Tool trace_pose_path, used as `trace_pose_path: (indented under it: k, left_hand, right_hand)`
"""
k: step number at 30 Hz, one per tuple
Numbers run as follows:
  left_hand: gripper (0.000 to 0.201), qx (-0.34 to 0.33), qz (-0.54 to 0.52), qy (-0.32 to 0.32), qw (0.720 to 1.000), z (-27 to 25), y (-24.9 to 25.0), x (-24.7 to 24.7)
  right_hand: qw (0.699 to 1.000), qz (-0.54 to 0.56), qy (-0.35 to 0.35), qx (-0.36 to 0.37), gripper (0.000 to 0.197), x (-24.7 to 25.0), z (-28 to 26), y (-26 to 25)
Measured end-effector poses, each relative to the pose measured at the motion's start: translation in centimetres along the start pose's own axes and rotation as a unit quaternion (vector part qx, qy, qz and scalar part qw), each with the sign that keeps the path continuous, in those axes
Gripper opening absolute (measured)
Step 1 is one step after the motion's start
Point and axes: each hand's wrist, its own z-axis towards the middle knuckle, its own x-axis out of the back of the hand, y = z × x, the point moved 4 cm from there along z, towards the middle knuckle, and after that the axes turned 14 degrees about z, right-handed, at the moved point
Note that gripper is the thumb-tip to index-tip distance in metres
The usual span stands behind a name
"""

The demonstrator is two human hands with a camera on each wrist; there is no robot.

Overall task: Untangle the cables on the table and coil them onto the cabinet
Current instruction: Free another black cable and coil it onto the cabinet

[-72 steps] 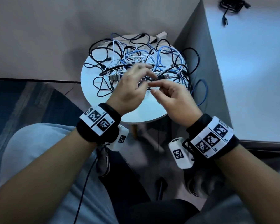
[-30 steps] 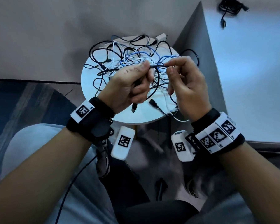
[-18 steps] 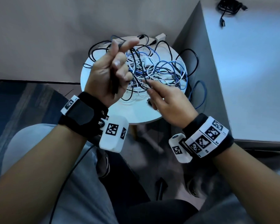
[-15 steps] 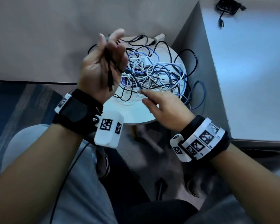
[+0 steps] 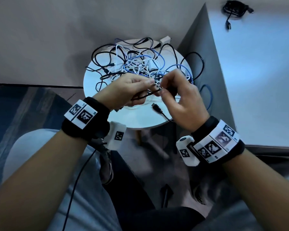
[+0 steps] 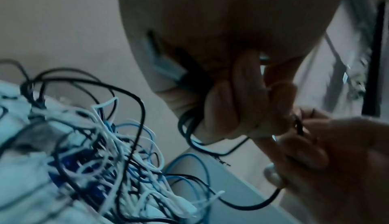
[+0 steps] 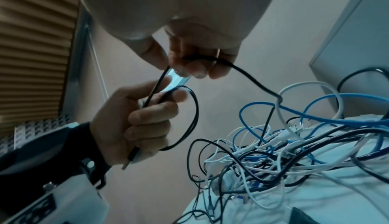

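Black cable (image 5: 144, 95) stretched roughly sideways between both hands above the round surface (image 5: 140, 120): left hand (image 5: 123, 90) fisted around a loop, plug poking down, right hand (image 5: 178, 97) pinching the other stretch. Rest trails into the tangle (image 5: 140, 65).

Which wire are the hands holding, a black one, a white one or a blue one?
A black cable. Both the left hand and the right hand grip it above the table, while the white and blue cables lie in the tangle.
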Motion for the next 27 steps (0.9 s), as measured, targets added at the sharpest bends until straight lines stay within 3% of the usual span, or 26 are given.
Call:
trace_pose_path:
  k: [3, 7, 10, 15, 17, 20, 22, 24, 26, 27]
  left_hand:
    - [0.037, -0.005, -0.081, -0.052, 0.995, -0.2, 0.5, -0.4]
    - [0.038, -0.021, -0.278, -0.032, 0.960, -0.4, 0.7, -0.5]
    - [0.040, -0.036, -0.365, -0.008, 0.930, -0.2, 0.9, -0.2]
    - [0.054, -0.070, -0.478, -0.008, 0.876, -0.3, 1.0, 0.7]
    - [0.055, -0.088, -0.523, 0.022, 0.847, -0.4, 0.8, 1.7]
    - [0.043, -0.070, -0.583, 0.136, 0.798, -0.3, -0.7, 3.1]
    - [0.030, -0.048, -0.554, 0.200, 0.807, 0.1, -1.5, 3.3]
    - [0.026, -0.008, -0.425, 0.255, 0.869, 0.4, -1.7, 2.9]
    - [0.023, 0.005, -0.190, 0.264, 0.946, 0.4, -1.3, 2.1]
    - [0.027, -0.011, -0.049, 0.245, 0.968, 0.3, -1.1, 1.6]
  right_hand:
    - [0.998, 0.047, 0.034, -0.017, 0.006, 0.6, 0.2, -0.6]
    - [0.996, 0.056, 0.043, -0.051, 0.013, 0.4, 0.5, 0.8]
    - [0.995, 0.061, 0.019, -0.073, 0.016, -0.2, 0.4, 2.2]
    - [0.992, -0.049, -0.075, -0.092, 0.031, -1.7, -0.3, 3.5]
    - [0.985, -0.096, -0.121, -0.079, 0.032, -2.3, -0.6, 3.6]
    - [0.966, -0.153, -0.198, -0.062, 0.036, -3.7, -1.4, 3.5]
    - [0.959, -0.160, -0.229, -0.037, 0.039, -4.6, -2.1, 3.0]
    - [0.960, -0.158, -0.232, -0.020, 0.041, -5.2, -2.3, 2.4]
    - [0.963, -0.160, -0.218, -0.017, 0.042, -4.9, -1.9, 2.0]
    - [0.966, -0.157, -0.205, -0.015, 0.040, -4.5, -1.5, 1.8]
